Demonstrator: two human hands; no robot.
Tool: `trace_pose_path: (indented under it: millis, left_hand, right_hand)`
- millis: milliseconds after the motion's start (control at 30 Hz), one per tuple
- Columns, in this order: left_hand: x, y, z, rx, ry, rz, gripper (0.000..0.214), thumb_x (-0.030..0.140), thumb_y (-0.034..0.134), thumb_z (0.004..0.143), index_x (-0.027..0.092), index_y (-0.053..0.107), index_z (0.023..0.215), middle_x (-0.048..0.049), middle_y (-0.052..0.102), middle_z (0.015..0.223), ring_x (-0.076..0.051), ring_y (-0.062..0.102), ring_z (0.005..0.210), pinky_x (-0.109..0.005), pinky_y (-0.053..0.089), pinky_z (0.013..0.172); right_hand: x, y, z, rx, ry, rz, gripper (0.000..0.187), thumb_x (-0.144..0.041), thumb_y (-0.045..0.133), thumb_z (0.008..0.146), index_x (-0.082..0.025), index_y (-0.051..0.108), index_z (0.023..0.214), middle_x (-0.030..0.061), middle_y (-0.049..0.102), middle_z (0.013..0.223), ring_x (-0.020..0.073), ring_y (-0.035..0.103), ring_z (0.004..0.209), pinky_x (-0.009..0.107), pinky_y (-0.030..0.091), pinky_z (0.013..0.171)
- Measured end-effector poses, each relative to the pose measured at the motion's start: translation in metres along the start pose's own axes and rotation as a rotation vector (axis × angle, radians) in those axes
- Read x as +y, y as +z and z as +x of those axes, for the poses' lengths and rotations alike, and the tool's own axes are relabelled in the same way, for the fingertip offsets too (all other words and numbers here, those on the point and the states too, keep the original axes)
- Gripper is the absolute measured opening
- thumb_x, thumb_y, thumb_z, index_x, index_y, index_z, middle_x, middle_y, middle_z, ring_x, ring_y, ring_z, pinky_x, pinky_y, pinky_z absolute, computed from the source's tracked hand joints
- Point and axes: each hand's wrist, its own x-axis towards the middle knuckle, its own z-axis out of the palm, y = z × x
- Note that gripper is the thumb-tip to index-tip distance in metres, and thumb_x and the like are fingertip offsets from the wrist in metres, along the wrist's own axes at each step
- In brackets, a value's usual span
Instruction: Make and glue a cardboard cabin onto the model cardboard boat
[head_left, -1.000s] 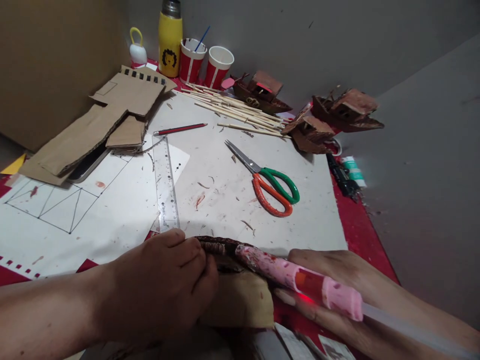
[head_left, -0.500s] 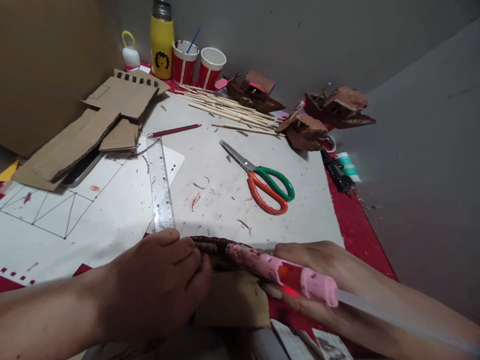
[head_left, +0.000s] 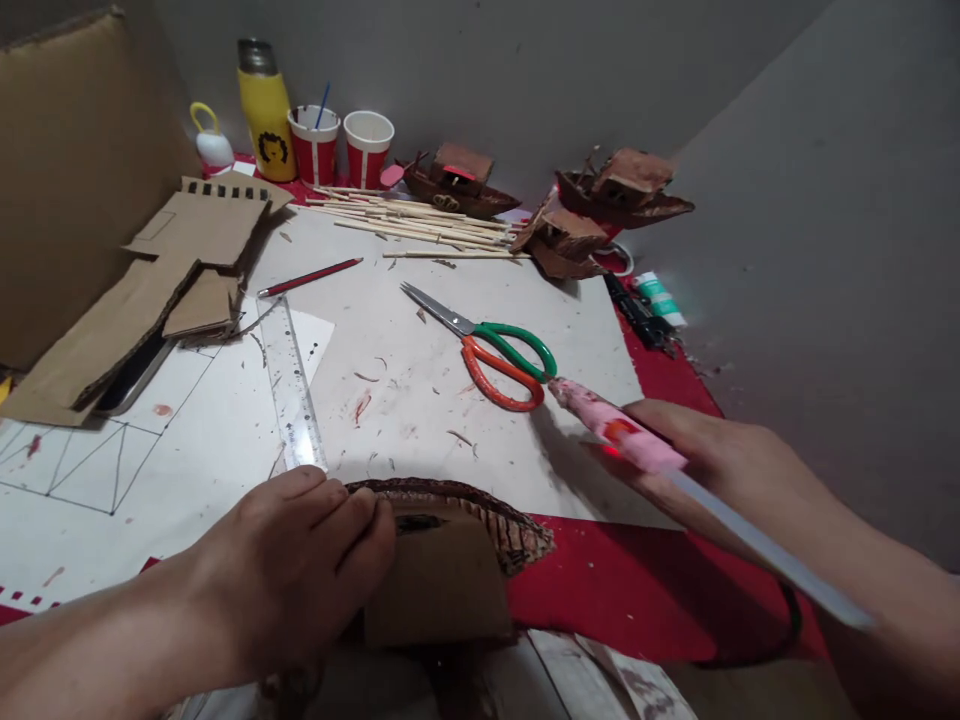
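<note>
My left hand [head_left: 307,570] is closed on the near-left part of a brown cardboard model boat [head_left: 525,530], whose far end tapers to a point at the right. A plain cardboard piece [head_left: 439,580] sits over the boat's middle. My right hand [head_left: 690,450] grips a pink hot glue gun [head_left: 611,425] with a long clear glue stick [head_left: 765,545] running out of its back. The gun's stained nozzle points up and left, apart from the boat and close to the handles of the scissors [head_left: 502,365]. The underside of the boat is hidden.
A clear ruler [head_left: 291,385], a pencil [head_left: 311,278] and cut cardboard [head_left: 161,300] lie left. Bamboo sticks [head_left: 427,228], brown model boats [head_left: 469,190], paper cups [head_left: 367,150] and a yellow bottle [head_left: 266,125] line the back. A glue stick tube [head_left: 658,298] is at right.
My right hand has drawn the glue gun away from the boat, up and to the right. My left hand stays on the boat, and the view has shifted right.
</note>
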Motion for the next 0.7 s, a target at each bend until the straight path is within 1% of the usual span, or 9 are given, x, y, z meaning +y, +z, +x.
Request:
trace_pose_path:
  millis: [100, 200, 267, 333, 433, 500, 533, 600, 700]
  left_hand:
    - [-0.001, -0.003, 0.007, -0.062, -0.189, -0.078, 0.022, 0.012, 0.042, 0.094, 0.020, 0.061, 0.087, 0.0017, 0.063, 0.062, -0.015, 0.053, 0.052, -0.030, 0.040, 0.052]
    - [-0.002, -0.007, 0.013, -0.146, -0.343, -0.169, 0.028, 0.023, 0.042, 0.099, 0.022, 0.055, 0.074, 0.0059, 0.047, 0.049, -0.013, 0.046, 0.045, -0.026, 0.033, 0.046]
    - [-0.003, -0.008, 0.013, -0.136, -0.285, -0.150, 0.025, 0.020, 0.042, 0.098, 0.022, 0.058, 0.079, 0.0051, 0.052, 0.055, -0.013, 0.046, 0.046, -0.026, 0.032, 0.047]
    - [-0.005, -0.008, 0.012, -0.098, -0.165, -0.102, 0.018, 0.014, 0.044, 0.095, 0.020, 0.061, 0.094, 0.0016, 0.062, 0.067, -0.015, 0.049, 0.052, -0.028, 0.035, 0.051]
    - [-0.008, -0.006, 0.010, -0.047, -0.049, -0.099, 0.022, 0.009, 0.044, 0.092, 0.014, 0.060, 0.106, -0.0042, 0.066, 0.079, -0.018, 0.052, 0.058, -0.032, 0.039, 0.056]
    - [-0.010, -0.005, 0.011, -0.063, -0.065, -0.142, 0.021, 0.009, 0.043, 0.090, 0.014, 0.060, 0.101, -0.0034, 0.064, 0.074, -0.018, 0.052, 0.058, -0.032, 0.038, 0.056]
    - [-0.010, -0.004, 0.012, -0.081, -0.088, -0.165, 0.021, 0.009, 0.042, 0.089, 0.015, 0.061, 0.098, -0.0024, 0.062, 0.072, -0.018, 0.051, 0.057, -0.031, 0.038, 0.055]
    - [-0.010, -0.004, 0.015, -0.129, -0.143, -0.218, 0.021, 0.011, 0.042, 0.087, 0.017, 0.062, 0.092, -0.0009, 0.061, 0.068, -0.017, 0.051, 0.055, -0.030, 0.038, 0.054]
    - [-0.009, -0.006, 0.021, -0.182, -0.214, -0.265, 0.021, 0.012, 0.044, 0.084, 0.018, 0.063, 0.082, -0.0006, 0.061, 0.068, -0.016, 0.053, 0.057, -0.028, 0.040, 0.054]
  right_hand:
    - [0.011, 0.009, 0.002, -0.026, -0.045, -0.004, 0.024, -0.038, 0.050, 0.092, -0.020, 0.059, 0.104, 0.0128, 0.072, 0.093, 0.0238, 0.066, 0.069, 0.033, 0.046, 0.057]
    - [0.014, 0.001, -0.006, -0.033, -0.131, 0.042, 0.034, -0.037, 0.051, 0.094, -0.019, 0.055, 0.122, 0.0177, 0.065, 0.122, 0.0266, 0.067, 0.095, 0.036, 0.051, 0.073]
    - [0.008, -0.012, -0.014, 0.064, -0.192, 0.081, 0.034, -0.036, 0.049, 0.096, -0.022, 0.052, 0.127, 0.0165, 0.063, 0.126, 0.0264, 0.065, 0.107, 0.037, 0.051, 0.082]
    - [-0.007, -0.023, -0.018, 0.170, -0.248, 0.152, 0.027, -0.030, 0.048, 0.097, -0.025, 0.053, 0.124, 0.0136, 0.067, 0.119, 0.0235, 0.066, 0.102, 0.036, 0.052, 0.082]
    - [-0.040, -0.029, -0.014, 0.159, -0.427, 0.374, 0.020, -0.022, 0.050, 0.097, -0.027, 0.056, 0.115, 0.0087, 0.071, 0.103, 0.0194, 0.067, 0.093, 0.031, 0.052, 0.077]
    - [-0.061, -0.022, -0.005, -0.012, -0.577, 0.473, 0.020, -0.021, 0.048, 0.097, -0.024, 0.059, 0.113, 0.0068, 0.069, 0.097, 0.0184, 0.064, 0.087, 0.032, 0.050, 0.075]
    - [-0.070, -0.016, 0.000, -0.081, -0.601, 0.436, 0.022, -0.020, 0.051, 0.095, -0.023, 0.060, 0.115, 0.0064, 0.068, 0.097, 0.0186, 0.062, 0.086, 0.032, 0.048, 0.074]
    - [-0.084, -0.004, 0.011, -0.054, -0.673, 0.280, 0.027, -0.014, 0.054, 0.090, -0.020, 0.061, 0.115, 0.0081, 0.066, 0.099, 0.0205, 0.058, 0.084, 0.034, 0.044, 0.072]
    - [-0.096, 0.009, 0.023, 0.040, -0.797, 0.101, 0.022, -0.011, 0.048, 0.091, -0.015, 0.065, 0.105, 0.0083, 0.064, 0.089, 0.0210, 0.053, 0.077, 0.035, 0.040, 0.070]
